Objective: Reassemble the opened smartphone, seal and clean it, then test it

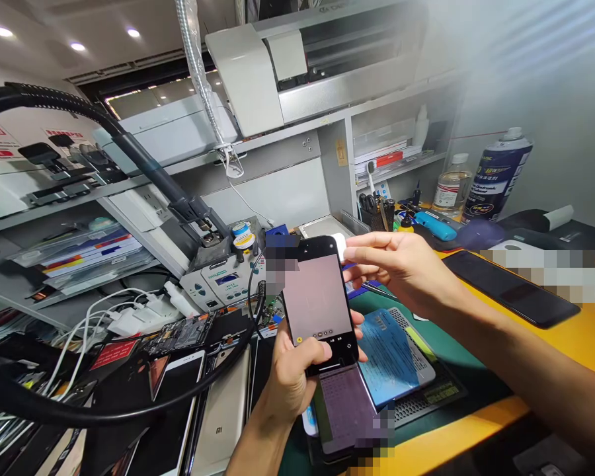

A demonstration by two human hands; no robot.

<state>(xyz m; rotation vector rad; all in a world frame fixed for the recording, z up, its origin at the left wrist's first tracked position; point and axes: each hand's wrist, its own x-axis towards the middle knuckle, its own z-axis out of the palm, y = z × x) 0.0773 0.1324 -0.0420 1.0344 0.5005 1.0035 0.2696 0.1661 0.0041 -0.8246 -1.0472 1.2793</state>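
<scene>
My left hand (297, 370) is wrapped round a black smartphone (318, 297) held upright, its thumb on the lower part of the lit screen. The screen shows what looks like a camera view, plain pinkish grey. At the phone's top right corner, my right hand (401, 261) pinches a small white piece (338, 244); its kind is unclear, being partly hidden behind the phone. Below the phone lies a dark glossy phone-like slab (344, 406). A blue printed sheet or packet (391, 357) rests on a grey perforated plate (416, 330) under my right forearm.
Several phones, one gold (221, 403), crowd the left side. A black hose (129, 416) loops across them. Behind stands a soldering or hot-air station (223, 281). To the right are a black phone (513, 287), a spray can (498, 175) and a clear bottle (451, 188).
</scene>
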